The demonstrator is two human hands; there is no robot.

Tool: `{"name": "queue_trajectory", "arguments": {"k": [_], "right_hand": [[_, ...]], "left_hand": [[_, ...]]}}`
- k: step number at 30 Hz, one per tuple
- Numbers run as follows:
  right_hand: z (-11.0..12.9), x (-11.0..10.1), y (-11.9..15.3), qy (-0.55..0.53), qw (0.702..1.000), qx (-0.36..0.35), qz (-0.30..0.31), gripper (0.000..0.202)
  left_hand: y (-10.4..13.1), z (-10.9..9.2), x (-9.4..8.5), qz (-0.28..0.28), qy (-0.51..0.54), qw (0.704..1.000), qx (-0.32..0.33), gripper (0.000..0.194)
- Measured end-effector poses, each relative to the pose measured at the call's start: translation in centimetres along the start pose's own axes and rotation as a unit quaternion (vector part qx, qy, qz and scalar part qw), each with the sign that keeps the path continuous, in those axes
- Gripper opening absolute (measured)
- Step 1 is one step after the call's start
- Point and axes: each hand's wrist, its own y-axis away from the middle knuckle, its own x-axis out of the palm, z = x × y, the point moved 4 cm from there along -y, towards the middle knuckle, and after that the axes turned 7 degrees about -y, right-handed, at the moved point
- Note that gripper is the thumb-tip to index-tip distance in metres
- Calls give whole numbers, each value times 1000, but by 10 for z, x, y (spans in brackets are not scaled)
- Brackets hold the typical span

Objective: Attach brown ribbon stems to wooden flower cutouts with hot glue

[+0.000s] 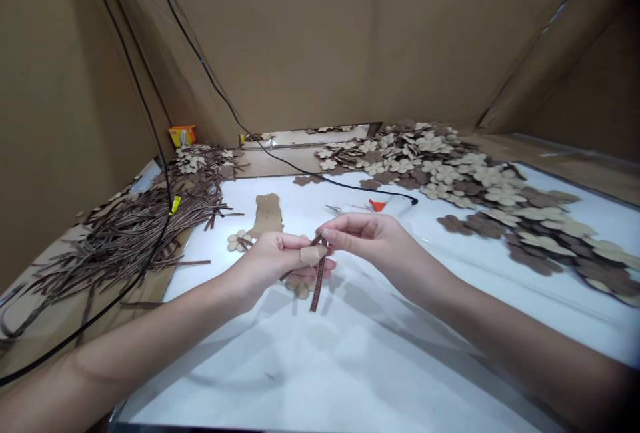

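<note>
Near the middle of the white board, both hands meet around a brown stitched ribbon (319, 284). My left hand (280, 256) is closed on the ribbon, and a small tan wrap (313, 255) sits at its thumb. The fingertips of my right hand (357, 236) pinch the ribbon's upper part, where it bends. One ribbon end hangs down below the hands. A tan flower (301, 288) shows just under my left fingers; whether they touch it I cannot tell. Left of my left hand lies a beige flower (237, 240) with a short piece of ribbon on it.
Many ribbons (145, 226) are heaped at the left. Brown and cream flowers (450, 166) pile up at the back and right. A glue gun (395, 205) with a black cable lies behind my right hand, near a torn cardboard piece (269, 213). Cardboard walls (300, 40) surround the board (300, 373).
</note>
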Motion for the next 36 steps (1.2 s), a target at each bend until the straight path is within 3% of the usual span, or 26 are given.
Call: {"name": "queue_trajectory", "arguments": {"k": [6,19,23,29,36], "right_hand": [[4,-2,0,150,988,-36,-10,32],[-5,-2,-4,-46,998,26,22,26],[-6,-4,-3,-39,999,19,7,25],[0,-9,-1,-9,999,-3,-44,24],[2,-7,1,50,998,-17,-33,25]], "left_hand": [[2,3,3,8,-14,1000,-2,34],[4,2,12,29,-4,999,-18,35],[5,5,12,45,24,998,-22,33],[3,-2,7,73,62,995,25,34],[3,-13,2,-1,-97,993,67,32]]}}
